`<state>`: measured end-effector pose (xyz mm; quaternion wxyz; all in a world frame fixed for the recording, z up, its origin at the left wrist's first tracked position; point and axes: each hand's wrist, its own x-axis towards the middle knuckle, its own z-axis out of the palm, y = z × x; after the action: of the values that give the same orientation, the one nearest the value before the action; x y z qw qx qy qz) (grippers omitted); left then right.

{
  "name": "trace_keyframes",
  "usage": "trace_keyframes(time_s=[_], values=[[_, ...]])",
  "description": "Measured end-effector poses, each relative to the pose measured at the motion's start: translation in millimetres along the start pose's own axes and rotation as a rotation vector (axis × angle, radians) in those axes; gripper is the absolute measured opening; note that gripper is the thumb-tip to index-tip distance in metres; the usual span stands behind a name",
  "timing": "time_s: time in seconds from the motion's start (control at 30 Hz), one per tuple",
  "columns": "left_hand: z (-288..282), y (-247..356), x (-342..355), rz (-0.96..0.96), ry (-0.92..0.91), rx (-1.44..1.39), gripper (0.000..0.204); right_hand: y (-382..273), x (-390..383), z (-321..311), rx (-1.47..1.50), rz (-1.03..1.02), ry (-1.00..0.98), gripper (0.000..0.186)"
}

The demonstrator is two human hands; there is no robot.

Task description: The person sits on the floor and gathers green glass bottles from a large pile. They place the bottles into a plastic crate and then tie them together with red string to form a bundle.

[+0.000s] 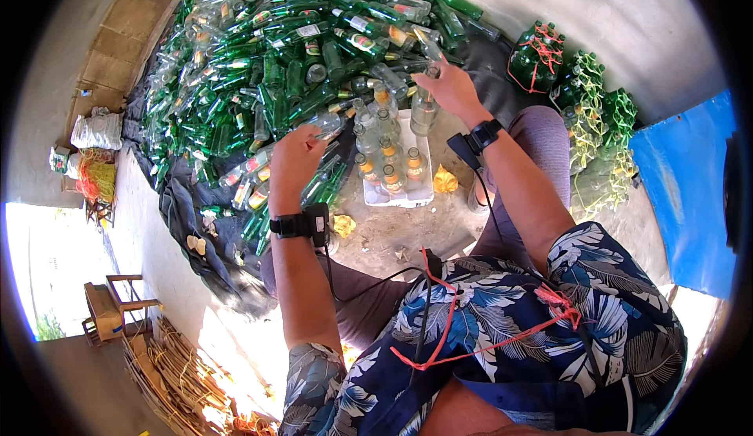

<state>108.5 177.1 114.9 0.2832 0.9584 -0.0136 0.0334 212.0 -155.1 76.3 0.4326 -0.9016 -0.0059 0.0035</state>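
Observation:
My left hand (292, 160) is closed around one end of a clear glass bottle (329, 125) at the near edge of the bottle pile. Farther right, my right hand (453, 89) grips the neck of another clear bottle (423, 113), thumb on one side and fingers on the other. That bottle hangs or stands at the right edge of a white tray (398, 201); I cannot tell which. Several upright clear bottles (388, 152) fill the tray, some with orange on their necks. A large heap of mostly green glass bottles (271, 67) lies just beyond both hands.
Dark sheeting (196, 232) lies under the heap. Crumpled yellow scraps (445, 179) are on the floor by the tray. Green bottles tied with red string (537, 58) and netted bottles (587, 114) stand right, near a blue panel (686, 193). A wooden chair (114, 310) and sticks (184, 377) sit left.

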Motion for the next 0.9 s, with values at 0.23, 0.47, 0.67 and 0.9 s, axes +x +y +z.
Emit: trace_keyframes(time_s=[0.23,0.47,0.67,0.9], values=[[-4.8,11.8,-0.5,-0.026,-0.010,-0.031,0.032,44.1,-9.3,58.3,-0.068,-0.103,0.023,0.042],[-13.2,3.2,-6.4,-0.039,-0.002,-0.008,0.033,48.7,-19.4,82.8,-0.047,-0.073,-0.135,0.041],[-18.2,-2.1,-12.6,-0.029,0.012,0.025,0.032,57.0,-22.3,94.2,-0.070,-0.128,-0.142,0.041],[-20.5,4.5,-15.2,-0.076,-0.034,0.025,0.035,62.8,-21.6,95.9,-0.094,-0.164,-0.124,0.041]])
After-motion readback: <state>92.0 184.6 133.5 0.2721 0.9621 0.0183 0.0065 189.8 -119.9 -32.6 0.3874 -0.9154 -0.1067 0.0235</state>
